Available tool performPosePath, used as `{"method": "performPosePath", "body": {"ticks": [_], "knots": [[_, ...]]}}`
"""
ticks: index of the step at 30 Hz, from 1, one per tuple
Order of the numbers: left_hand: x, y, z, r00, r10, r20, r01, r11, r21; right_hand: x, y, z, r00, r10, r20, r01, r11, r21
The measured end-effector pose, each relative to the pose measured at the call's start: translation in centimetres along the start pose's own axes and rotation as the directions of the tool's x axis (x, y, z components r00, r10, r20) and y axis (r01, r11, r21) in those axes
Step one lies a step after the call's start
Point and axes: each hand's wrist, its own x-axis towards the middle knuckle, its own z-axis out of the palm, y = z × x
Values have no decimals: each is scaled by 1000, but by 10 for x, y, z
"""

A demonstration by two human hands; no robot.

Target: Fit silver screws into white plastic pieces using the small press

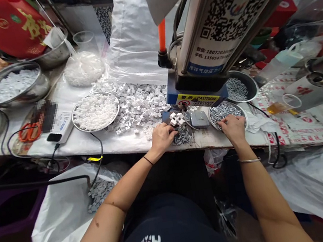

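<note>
My left hand (163, 136) rests at the table's front edge with its fingers curled around small white plastic pieces (177, 119), just in front of the press machine (201, 86). My right hand (233, 127) reaches into a shallow metal dish of small silver metal parts (224, 110), fingers bent and pinching among them; what they grip is too small to make out. A small grey fixture block (199, 118) sits between my two hands under the press. A heap of white square pieces (139, 106) spreads to the left of the machine.
A metal plate of white beads (95, 112), a steel bowl of white parts (13, 85), orange-handled scissors (30, 132) and a power strip (60, 129) lie at left. A second dish of metal parts (237, 88), cups and containers stand right. White bags (68, 209) hang below the table.
</note>
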Motion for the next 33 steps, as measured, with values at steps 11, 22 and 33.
{"method": "performPosePath", "body": {"ticks": [11, 22, 33], "knots": [[-8, -4, -6, 994, 78, -81, -92, 977, -190, -32, -63, -39, 998, 47, 32, -56, 891, 451], [-19, 12, -14, 905, -236, 354, 400, 185, -898, -69, -168, -30, 979, -93, 184, -77, 661, 746], [-17, 13, -8, 898, -283, 336, 386, 145, -911, -55, -130, -39, 981, 40, 192, -174, 633, 755]]}}
